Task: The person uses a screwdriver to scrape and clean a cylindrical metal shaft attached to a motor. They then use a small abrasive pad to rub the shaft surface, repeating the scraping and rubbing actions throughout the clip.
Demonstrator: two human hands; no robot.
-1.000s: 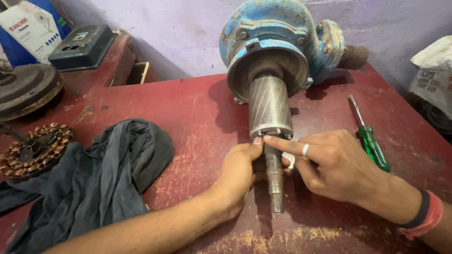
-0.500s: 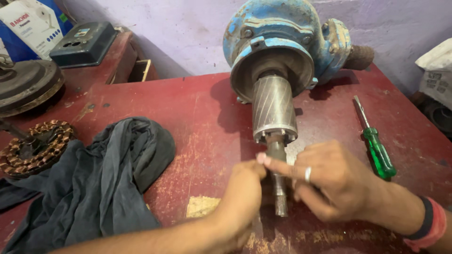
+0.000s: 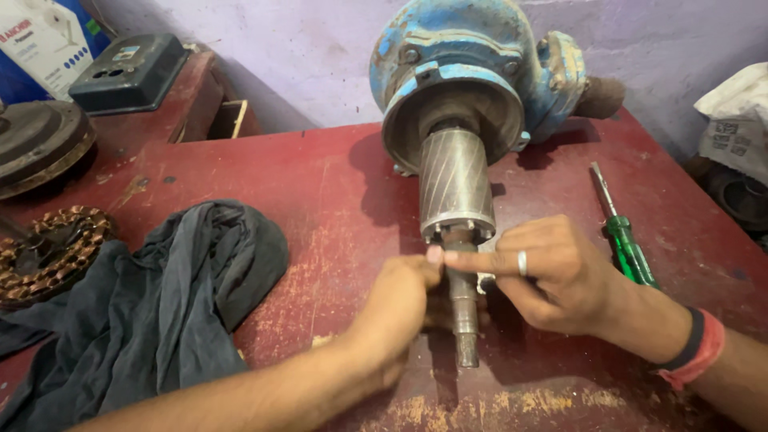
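Centre frame: left hand (image 3: 398, 300) and right hand (image 3: 552, 272) pinch fingers together on the steel shaft (image 3: 464, 308) below the rotor (image 3: 456, 184), steadying it above the red desk (image 3: 320, 184); blue housing (image 3: 472, 64) behind.

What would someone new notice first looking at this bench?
The blue motor housing at the back of the red table, with its steel rotor and shaft jutting toward the camera. The left hand and right hand meet on the shaft just below the rotor. A dark cloth lies heaped at left, and a green screwdriver lies at right.
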